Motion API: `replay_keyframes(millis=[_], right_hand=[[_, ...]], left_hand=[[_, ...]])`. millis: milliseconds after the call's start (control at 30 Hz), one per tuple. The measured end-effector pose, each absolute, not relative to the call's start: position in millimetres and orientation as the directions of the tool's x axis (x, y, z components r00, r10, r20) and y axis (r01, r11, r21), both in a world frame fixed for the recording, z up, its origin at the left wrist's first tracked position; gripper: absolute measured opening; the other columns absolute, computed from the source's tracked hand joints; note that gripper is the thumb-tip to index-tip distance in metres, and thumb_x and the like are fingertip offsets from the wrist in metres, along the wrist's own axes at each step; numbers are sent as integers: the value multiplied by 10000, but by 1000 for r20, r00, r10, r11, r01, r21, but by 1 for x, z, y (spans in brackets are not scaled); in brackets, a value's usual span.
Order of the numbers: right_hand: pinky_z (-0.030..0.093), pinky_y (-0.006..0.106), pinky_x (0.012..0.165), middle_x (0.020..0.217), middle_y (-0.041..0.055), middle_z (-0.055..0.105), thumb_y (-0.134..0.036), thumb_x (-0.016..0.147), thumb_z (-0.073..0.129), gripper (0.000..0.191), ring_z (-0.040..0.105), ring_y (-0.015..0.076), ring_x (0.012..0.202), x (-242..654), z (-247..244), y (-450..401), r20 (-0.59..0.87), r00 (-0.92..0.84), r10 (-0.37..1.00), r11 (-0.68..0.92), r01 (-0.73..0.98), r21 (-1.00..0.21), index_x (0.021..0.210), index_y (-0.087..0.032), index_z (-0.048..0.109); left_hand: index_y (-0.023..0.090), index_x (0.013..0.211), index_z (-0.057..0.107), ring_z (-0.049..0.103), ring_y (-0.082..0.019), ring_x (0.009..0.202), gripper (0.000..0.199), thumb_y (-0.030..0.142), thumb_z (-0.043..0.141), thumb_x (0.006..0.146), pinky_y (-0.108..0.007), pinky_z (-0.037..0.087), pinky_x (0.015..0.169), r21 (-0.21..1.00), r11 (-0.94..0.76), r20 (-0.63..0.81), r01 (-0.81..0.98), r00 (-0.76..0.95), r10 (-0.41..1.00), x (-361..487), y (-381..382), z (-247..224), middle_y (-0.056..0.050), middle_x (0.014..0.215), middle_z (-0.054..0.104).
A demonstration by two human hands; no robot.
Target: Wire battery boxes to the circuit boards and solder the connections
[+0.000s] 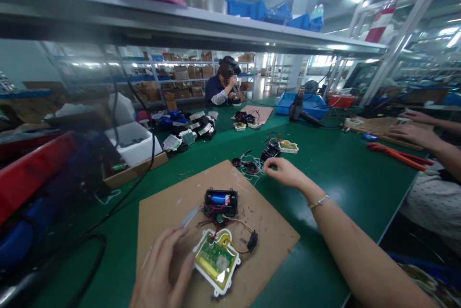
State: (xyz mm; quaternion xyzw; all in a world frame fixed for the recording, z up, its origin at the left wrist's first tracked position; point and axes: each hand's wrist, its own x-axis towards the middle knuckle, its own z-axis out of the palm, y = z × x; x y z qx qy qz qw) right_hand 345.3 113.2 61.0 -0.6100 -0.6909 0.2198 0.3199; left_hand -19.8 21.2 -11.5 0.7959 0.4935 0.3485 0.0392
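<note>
Well, near left we see the left hand apparently pinching a thin blade just beside a black battery case, wired to a yellow circuit board, both on a cardboard sheet. The right hand, fingers loosely curled and holding nothing, hovers over the green worktop by loose wires. We judge that a slip of the blade could nick the thin leads, and a tug could tear them.

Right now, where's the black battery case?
In the head view, the black battery case lies low centre on the brown cardboard sheet, wired to the yellow circuit board below it.
</note>
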Motion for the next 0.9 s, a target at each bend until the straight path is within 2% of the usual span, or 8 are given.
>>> replay_keyframes(millis=[100, 233, 367, 533, 600, 700, 767, 900], right_hand=[[442, 283, 737, 780, 42, 632, -289, 786, 433, 157, 577, 162, 771, 353, 92, 114, 218, -4, 976, 181, 573, -799, 731, -182, 533], [448, 267, 674, 703, 15, 605, -337, 740, 485, 155, 569, 138, 676, 346, 126, 108, 157, -27, 987, 152, 449, -880, 720, -184, 505], [419, 249, 605, 641, 2, 593, -340, 722, 567, 173, 534, 115, 594, 322, 152, 94, 69, -106, 992, 107, 412, -905, 708, -170, 541], [408, 238, 634, 684, -2, 605, -313, 779, 625, 159, 542, 105, 643, 283, 182, 71, 51, -314, 948, 179, 394, -901, 744, -166, 577], [411, 240, 637, 701, 0, 609, -320, 799, 631, 165, 547, 108, 656, 266, 190, 62, 34, -402, 915, 206, 394, -896, 767, -165, 582], [414, 238, 638, 706, -1, 601, -320, 813, 636, 175, 542, 106, 659, 242, 195, 47, -9, -528, 849, 232, 389, -892, 782, -156, 579], [420, 235, 639, 722, -1, 597, -310, 817, 638, 176, 542, 104, 668, 229, 193, 34, -30, -586, 810, 227, 361, -905, 809, -150, 567], [424, 225, 622, 765, -16, 593, -254, 783, 682, 273, 546, 104, 680, 215, 172, 2, -84, -642, 762, 110, 256, -960, 974, -168, 507]], left_hand=[[286, 1214, 458, 555, -236, 1082, 352, 416, 465, 888, -392, 503, 864, 417, -509, 510, 753, 269, 817, -19, 21, -8, -50, 1211, 535], [282, 1203, 454, 544, -239, 1076, 335, 402, 466, 890, -402, 488, 852, 479, -499, 484, 723, 257, 837, -18, 21, -3, -56, 1187, 529], [261, 1169, 479, 536, -229, 1034, 297, 378, 460, 897, -391, 448, 860, 545, -513, 515, 663, 219, 829, -16, 18, 15, -58, 1115, 537], [244, 1144, 495, 530, -206, 943, 271, 339, 479, 891, -357, 416, 834, 650, -522, 559, 552, 117, 821, -4, 19, 73, -38, 979, 553], [244, 1141, 497, 536, -197, 946, 275, 347, 498, 886, -347, 419, 831, 721, -496, 501, 483, 132, 856, 7, 19, 98, -37, 1007, 566], [241, 1170, 471, 554, -191, 1034, 353, 368, 570, 856, -328, 444, 874, 865, -453, 386, 215, 291, 875, 25, 17, 126, -46, 1131, 573], [214, 1153, 470, 601, -186, 966, 370, 361, 602, 840, -308, 483, 822, 931, -362, 313, 50, 403, 860, 32, 12, 135, -52, 1048, 620], [140, 899, 554, 582, -120, 665, 216, 329, 622, 817, -216, 475, 605, 985, -168, 171, -45, 439, 882, 30, -2, 129, -23, 751, 613]])
